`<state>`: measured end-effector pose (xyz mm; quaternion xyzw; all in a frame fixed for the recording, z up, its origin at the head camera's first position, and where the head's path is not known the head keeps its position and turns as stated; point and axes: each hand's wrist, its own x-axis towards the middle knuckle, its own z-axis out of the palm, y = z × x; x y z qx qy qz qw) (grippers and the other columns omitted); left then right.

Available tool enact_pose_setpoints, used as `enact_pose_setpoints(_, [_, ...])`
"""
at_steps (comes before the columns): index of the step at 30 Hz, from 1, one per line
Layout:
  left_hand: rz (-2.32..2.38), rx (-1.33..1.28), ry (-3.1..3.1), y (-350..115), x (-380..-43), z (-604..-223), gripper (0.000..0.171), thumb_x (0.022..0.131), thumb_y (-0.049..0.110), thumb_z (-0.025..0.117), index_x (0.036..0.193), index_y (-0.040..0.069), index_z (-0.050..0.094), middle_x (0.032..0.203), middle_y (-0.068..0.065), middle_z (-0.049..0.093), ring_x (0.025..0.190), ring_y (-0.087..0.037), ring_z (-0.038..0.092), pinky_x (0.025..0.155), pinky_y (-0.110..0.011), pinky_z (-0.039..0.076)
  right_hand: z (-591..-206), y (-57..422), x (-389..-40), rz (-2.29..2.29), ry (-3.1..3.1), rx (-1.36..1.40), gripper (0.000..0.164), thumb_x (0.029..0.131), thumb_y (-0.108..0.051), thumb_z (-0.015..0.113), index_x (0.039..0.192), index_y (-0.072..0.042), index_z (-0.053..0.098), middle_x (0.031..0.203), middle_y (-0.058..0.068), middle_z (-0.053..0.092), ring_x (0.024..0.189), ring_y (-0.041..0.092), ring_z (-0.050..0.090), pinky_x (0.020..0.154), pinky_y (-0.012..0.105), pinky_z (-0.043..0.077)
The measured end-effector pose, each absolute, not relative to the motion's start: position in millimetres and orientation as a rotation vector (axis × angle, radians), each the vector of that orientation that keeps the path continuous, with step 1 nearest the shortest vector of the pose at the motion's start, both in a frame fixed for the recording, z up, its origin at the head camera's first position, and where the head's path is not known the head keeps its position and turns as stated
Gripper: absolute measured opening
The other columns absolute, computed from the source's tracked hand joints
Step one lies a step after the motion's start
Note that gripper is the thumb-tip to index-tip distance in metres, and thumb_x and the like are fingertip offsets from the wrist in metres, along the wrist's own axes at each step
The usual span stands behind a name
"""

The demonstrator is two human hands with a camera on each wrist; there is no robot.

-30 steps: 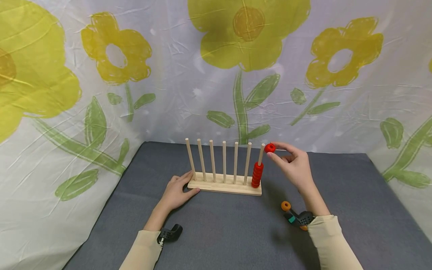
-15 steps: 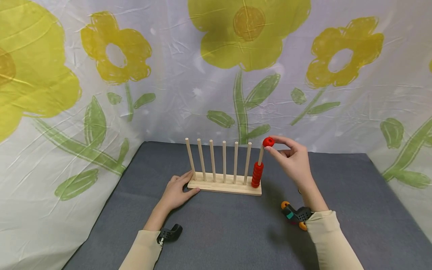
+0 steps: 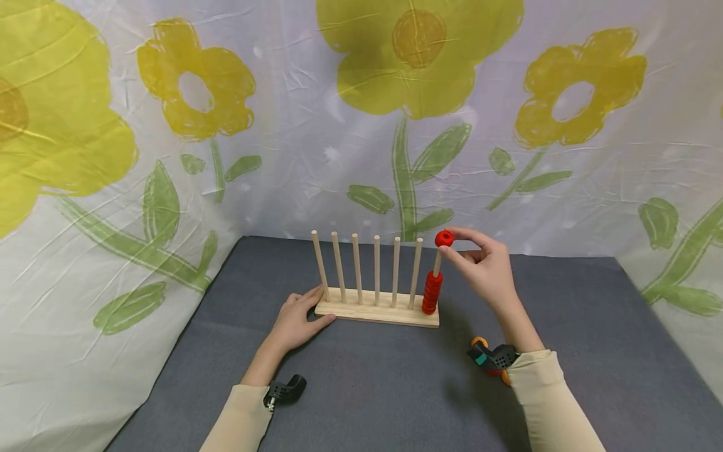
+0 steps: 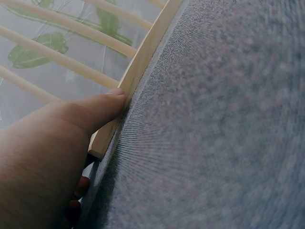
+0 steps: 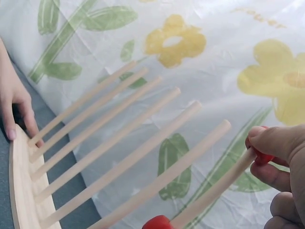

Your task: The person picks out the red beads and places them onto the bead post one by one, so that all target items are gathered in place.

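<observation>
A wooden peg stand (image 3: 375,315) with a row of upright pegs stands on the table. Its left end is gripped by my left hand (image 3: 295,321), the thumb (image 4: 107,102) lying along the front edge and the fingers mostly hidden behind. My right hand (image 3: 490,269) pinches a red bead (image 3: 444,238) between thumb and index finger, right at the top of the rightmost peg (image 5: 214,191). In the right wrist view the peg's tip meets the bead; how far it enters is hidden. Several stacked red beads (image 3: 432,293) sit low on that same peg.
Orange beads (image 3: 480,341) and a bit of red lie on the dark grey tablecloth (image 3: 373,389), partly behind the right wrist's camera (image 3: 499,356). A flower-printed curtain (image 3: 294,157) hangs behind the table. The other pegs (image 3: 376,270) carry no beads.
My right hand has lifted the red bead slightly and moved it left, from beside the rightmost peg to its tip. The left hand and the stand have stayed put.
</observation>
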<state>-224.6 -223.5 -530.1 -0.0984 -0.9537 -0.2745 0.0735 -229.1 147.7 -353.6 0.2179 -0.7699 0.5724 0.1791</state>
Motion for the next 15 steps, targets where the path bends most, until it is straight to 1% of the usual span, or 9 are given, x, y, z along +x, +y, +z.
enact_pose_setpoints(2, [-0.822, -0.297, -2.862, -223.6, -224.4, -530.2, 0.08, 0.092, 0.052, 0.072, 0.155, 0.011, 0.044, 0.156, -0.009, 0.044, 0.103, -0.026, 0.048, 0.088, -0.049, 0.041, -354.8, 147.5, -229.0, 1.617, -2.181, 0.611, 0.031, 0.091, 0.001, 0.076, 0.121, 0.004, 0.071, 0.064, 0.002, 0.052, 0.042, 0.002, 0.024, 0.041, 0.029, 0.021])
enact_pose_setpoints(4, [-0.818, -0.297, -2.864, -223.6, -224.4, -530.3, 0.08, 0.093, 0.052, 0.072, 0.155, 0.011, 0.044, 0.156, -0.009, 0.044, 0.103, -0.025, 0.048, 0.088, -0.049, 0.041, -356.1, 147.2, -229.1, 1.613, -2.184, 0.61, 0.03, 0.091, 0.001, 0.076, 0.121, 0.004, 0.071, 0.065, 0.002, 0.052, 0.042, 0.002, 0.024, 0.041, 0.029, 0.021])
enact_pose_setpoints(6, [-0.814, -0.298, -2.865, -223.7, -224.3, -530.3, 0.08, 0.093, 0.052, 0.071, 0.156, 0.011, 0.043, 0.156, -0.009, 0.043, 0.103, -0.025, 0.047, 0.088, -0.049, 0.041, -357.7, 146.9, -228.6, 1.614, -2.183, 0.608, 0.03, 0.091, 0.001, 0.076, 0.121, 0.004, 0.071, 0.07, 0.003, 0.055, 0.042, 0.002, 0.024, 0.041, 0.028, 0.021])
enact_pose_setpoints(9, [-0.811, -0.293, -2.868, -223.7, -224.1, -530.2, 0.08, 0.093, 0.052, 0.071, 0.156, 0.011, 0.043, 0.156, -0.009, 0.043, 0.103, -0.025, 0.047, 0.087, -0.049, 0.041, -360.0, 146.5, -228.3, 1.621, -2.181, 0.608, 0.031, 0.091, 0.001, 0.076, 0.121, 0.005, 0.071, 0.084, 0.007, 0.062, 0.042, 0.003, 0.025, 0.04, 0.029, 0.021])
enact_pose_setpoints(11, [-0.811, -0.291, -2.868, -223.6, -223.9, -530.0, 0.08, 0.093, 0.052, 0.071, 0.156, 0.011, 0.043, 0.156, -0.009, 0.043, 0.103, -0.025, 0.047, 0.087, -0.049, 0.041, -361.2, 146.2, -227.4, 1.633, -2.183, 0.604, 0.031, 0.091, 0.001, 0.076, 0.121, 0.005, 0.071, 0.075, 0.008, 0.059, 0.042, 0.002, 0.024, 0.041, 0.028, 0.021])
enact_pose_setpoints(13, [-0.807, -0.292, -2.866, -223.7, -223.9, -530.2, 0.08, 0.093, 0.052, 0.071, 0.156, 0.011, 0.043, 0.156, -0.009, 0.043, 0.103, -0.026, 0.047, 0.087, -0.049, 0.041, -361.7, 145.7, -227.3, 1.638, -2.184, 0.605, 0.031, 0.091, 0.002, 0.076, 0.121, 0.005, 0.071, 0.073, 0.006, 0.058, 0.042, 0.002, 0.024, 0.041, 0.029, 0.021])
enact_pose_setpoints(15, [-0.808, -0.296, -2.861, -223.7, -223.9, -530.4, 0.081, 0.093, 0.052, 0.071, 0.156, 0.011, 0.043, 0.156, -0.009, 0.044, 0.103, -0.026, 0.048, 0.087, -0.049, 0.041, -362.2, 145.4, -226.9, 1.64, -2.187, 0.604, 0.031, 0.091, 0.001, 0.076, 0.121, 0.005, 0.071, 0.066, 0.005, 0.055, 0.043, 0.001, 0.024, 0.041, 0.029, 0.021])
